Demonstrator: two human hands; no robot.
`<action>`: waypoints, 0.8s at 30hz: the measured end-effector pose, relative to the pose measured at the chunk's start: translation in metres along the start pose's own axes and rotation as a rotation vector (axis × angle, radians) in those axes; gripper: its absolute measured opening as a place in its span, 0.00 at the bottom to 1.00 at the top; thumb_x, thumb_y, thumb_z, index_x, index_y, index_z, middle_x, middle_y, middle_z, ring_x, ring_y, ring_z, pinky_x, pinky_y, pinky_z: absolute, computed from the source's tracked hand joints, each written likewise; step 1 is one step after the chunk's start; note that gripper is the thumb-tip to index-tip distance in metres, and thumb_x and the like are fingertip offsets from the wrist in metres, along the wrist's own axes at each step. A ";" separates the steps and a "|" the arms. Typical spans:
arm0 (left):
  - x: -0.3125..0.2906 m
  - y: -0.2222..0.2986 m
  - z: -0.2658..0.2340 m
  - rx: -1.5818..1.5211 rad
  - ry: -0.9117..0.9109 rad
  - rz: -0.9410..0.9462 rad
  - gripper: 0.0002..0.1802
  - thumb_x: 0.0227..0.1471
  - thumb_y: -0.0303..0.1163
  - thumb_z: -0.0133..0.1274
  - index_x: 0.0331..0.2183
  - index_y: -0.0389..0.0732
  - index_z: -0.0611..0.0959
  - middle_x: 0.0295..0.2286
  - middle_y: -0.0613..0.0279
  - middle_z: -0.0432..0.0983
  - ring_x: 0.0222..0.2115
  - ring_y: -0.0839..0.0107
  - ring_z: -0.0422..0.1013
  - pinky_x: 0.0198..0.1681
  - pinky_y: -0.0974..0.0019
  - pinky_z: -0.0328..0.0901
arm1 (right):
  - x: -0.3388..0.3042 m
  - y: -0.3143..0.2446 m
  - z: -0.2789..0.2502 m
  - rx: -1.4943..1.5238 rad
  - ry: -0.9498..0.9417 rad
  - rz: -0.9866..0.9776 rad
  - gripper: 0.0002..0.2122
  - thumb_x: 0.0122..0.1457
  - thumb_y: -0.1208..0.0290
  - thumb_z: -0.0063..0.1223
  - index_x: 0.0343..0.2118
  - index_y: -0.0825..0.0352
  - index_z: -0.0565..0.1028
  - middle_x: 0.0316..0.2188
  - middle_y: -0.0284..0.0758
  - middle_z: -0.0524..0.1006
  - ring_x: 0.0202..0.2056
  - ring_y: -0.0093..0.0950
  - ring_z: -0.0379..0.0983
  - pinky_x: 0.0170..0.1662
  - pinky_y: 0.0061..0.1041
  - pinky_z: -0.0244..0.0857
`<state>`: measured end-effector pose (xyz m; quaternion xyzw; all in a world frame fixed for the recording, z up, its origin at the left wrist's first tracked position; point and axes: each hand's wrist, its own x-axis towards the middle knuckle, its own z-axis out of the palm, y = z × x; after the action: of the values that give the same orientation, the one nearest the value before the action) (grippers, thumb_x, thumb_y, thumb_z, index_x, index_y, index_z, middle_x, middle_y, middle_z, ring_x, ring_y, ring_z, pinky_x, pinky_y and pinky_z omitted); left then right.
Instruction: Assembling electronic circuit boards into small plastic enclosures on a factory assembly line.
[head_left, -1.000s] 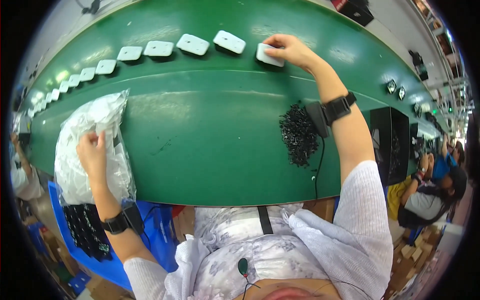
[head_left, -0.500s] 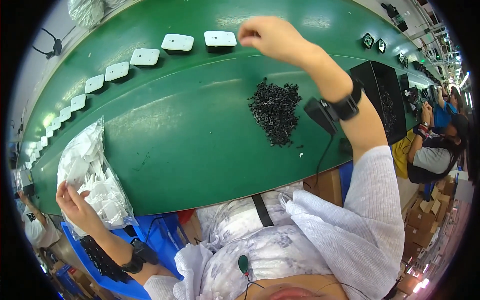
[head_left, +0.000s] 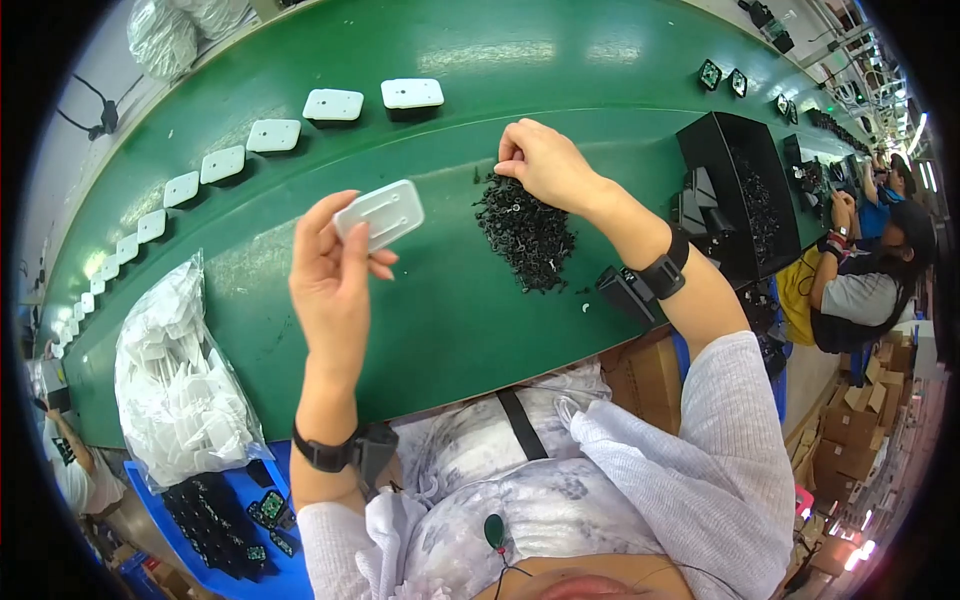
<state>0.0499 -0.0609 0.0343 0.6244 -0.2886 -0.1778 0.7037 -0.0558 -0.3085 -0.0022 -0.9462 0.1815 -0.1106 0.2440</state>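
My left hand [head_left: 335, 275] is raised over the green table, gripping a white plastic cover [head_left: 382, 214] between thumb and fingers. The cover is a flat rounded rectangle with slots and small holes, held tilted. At the far edge of a heap of small black parts [head_left: 528, 240], my right hand [head_left: 548, 168] has its thumb and fingertips pinched together. Whatever lies in that pinch is too small to make out. To the left, a clear plastic bag [head_left: 175, 375] full of similar white pieces rests on the table edge.
White-topped black units [head_left: 411, 94] stand in a long curved row along the far side. A black bin [head_left: 735, 190] with more small parts sits at the right. A blue crate [head_left: 215, 560] holding circuit boards is below the bag. Other people [head_left: 880, 280] sit farther right.
My left hand has come from the bag to the middle, now with a white cover in it. My right hand has moved back from the far row to the black heap.
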 end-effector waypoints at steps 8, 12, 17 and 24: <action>0.002 -0.029 0.012 -0.056 -0.056 -0.081 0.09 0.57 0.21 0.45 0.41 0.35 0.76 0.30 0.60 0.74 0.22 0.78 0.71 0.23 0.78 0.65 | 0.010 -0.041 -0.029 0.449 0.063 0.168 0.05 0.55 0.76 0.53 0.30 0.71 0.71 0.24 0.33 0.75 0.27 0.22 0.71 0.32 0.20 0.65; -0.001 -0.028 0.012 -0.079 -0.036 -0.096 0.08 0.55 0.21 0.49 0.39 0.34 0.78 0.31 0.59 0.74 0.22 0.78 0.71 0.22 0.78 0.65 | -0.001 -0.081 -0.028 0.607 -0.054 -0.032 0.06 0.56 0.79 0.51 0.36 0.71 0.77 0.28 0.31 0.73 0.29 0.18 0.69 0.35 0.17 0.65; -0.004 -0.024 0.013 -0.024 -0.012 -0.023 0.12 0.52 0.19 0.52 0.40 0.38 0.79 0.28 0.62 0.73 0.20 0.79 0.71 0.19 0.78 0.64 | -0.016 -0.106 -0.017 0.814 -0.167 -0.051 0.10 0.57 0.83 0.47 0.43 0.70 0.73 0.32 0.32 0.72 0.32 0.18 0.69 0.38 0.17 0.66; -0.001 -0.026 0.008 0.310 -0.049 0.323 0.13 0.49 0.15 0.51 0.38 0.39 0.80 0.27 0.61 0.73 0.18 0.77 0.70 0.17 0.75 0.64 | -0.013 -0.115 -0.012 0.824 -0.233 0.075 0.11 0.57 0.81 0.51 0.43 0.70 0.68 0.33 0.31 0.72 0.34 0.18 0.70 0.38 0.17 0.67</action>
<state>0.0474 -0.0708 0.0088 0.6662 -0.4256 -0.0315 0.6116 -0.0384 -0.2145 0.0640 -0.7685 0.1276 -0.0574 0.6244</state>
